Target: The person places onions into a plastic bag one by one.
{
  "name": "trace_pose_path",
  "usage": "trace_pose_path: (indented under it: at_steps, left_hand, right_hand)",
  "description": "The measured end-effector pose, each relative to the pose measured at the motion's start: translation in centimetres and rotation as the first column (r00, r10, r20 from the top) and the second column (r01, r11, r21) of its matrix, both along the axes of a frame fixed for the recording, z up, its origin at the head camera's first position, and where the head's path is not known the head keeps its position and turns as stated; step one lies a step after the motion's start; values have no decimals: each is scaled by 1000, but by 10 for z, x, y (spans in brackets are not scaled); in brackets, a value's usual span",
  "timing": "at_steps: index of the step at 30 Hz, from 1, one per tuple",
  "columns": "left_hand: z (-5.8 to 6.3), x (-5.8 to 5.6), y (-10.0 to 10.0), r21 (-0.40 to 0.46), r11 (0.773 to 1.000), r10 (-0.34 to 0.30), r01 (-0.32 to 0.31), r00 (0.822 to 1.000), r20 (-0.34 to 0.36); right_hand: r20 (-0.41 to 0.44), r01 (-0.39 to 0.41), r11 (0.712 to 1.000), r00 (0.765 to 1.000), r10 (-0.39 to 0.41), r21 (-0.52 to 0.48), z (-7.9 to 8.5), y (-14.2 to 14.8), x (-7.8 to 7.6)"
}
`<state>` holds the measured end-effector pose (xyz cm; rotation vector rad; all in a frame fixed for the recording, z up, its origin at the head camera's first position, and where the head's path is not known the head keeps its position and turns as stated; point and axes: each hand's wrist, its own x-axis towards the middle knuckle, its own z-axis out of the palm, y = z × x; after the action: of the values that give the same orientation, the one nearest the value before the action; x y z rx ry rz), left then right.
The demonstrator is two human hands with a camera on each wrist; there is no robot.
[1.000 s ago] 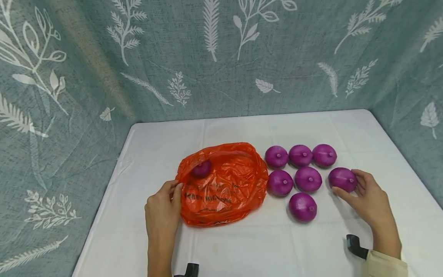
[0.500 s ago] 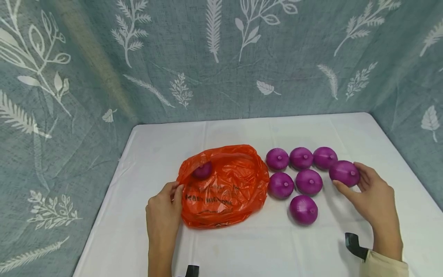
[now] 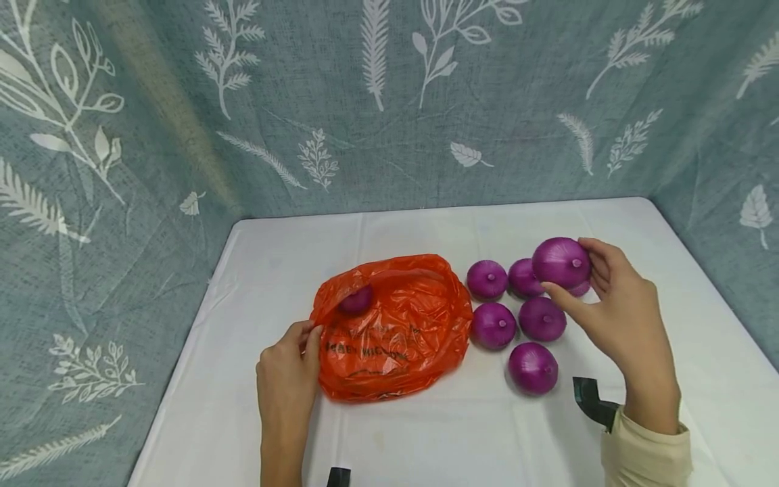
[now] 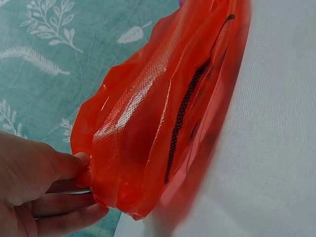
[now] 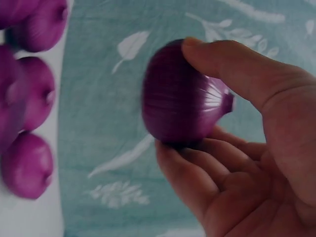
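An orange-red plastic bag lies with its mouth spread on the white table, black print on its inner side. My left hand pinches the bag's left rim between thumb and fingers; the left wrist view shows the thin film bunched at the fingertips. One purple onion sits inside the bag, partly behind its fold. In my right hand a purple onion is gripped between thumb and fingers, raised above the others. The right wrist view shows this held onion with its stem end toward the palm.
Several more purple onions stand right of the bag, among them a back-row onion, a middle one and a front one. The held onion overlaps the back row's right end. A patterned blue-green cloth rises behind the white table.
My right hand has lifted an onion off the table at the right and carried it up and leftward over the back row. My left hand keeps its place at the bag's rim.
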<state>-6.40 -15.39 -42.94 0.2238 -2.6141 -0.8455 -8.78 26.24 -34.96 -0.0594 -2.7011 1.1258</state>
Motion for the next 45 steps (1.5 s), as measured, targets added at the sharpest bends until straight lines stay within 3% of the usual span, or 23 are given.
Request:
trace_pose_path:
  at_steps: [8, 17, 24, 33, 38, 45]
  left_hand:
    - [-1, 1, -1, -4, 1000, 8, -8, 1000, 5]
    - [0, 1, 1, 4, 1000, 13, -13, 1000, 17]
    - [0, 0, 3, -1, 1000, 9, -9, 1000, -3]
    - [0, 0, 2, -5, 1000, 13, -13, 1000, -12]
    - [0, 1, 1, -4, 1000, 14, -14, 1000, 2]
    - [-1, 0, 1, 1, 1000, 4, -4, 1000, -3]
  right_hand:
    - [15, -127, 988, 992, 126, 90, 17, -27, -12]
    - [2, -222, 973, 975, 222, 69, 21, -64, -24]
    - [4, -289, 957, 957, 289, 23, 8, -101, -34]
    - [172, -365, 931, 919, 354, 32, -8, -134, -47]
    - [211, -404, 914, 896, 390, 26, -23, -155, -54]
    - [192, -398, 916, 903, 384, 40, -43, -176, -62]
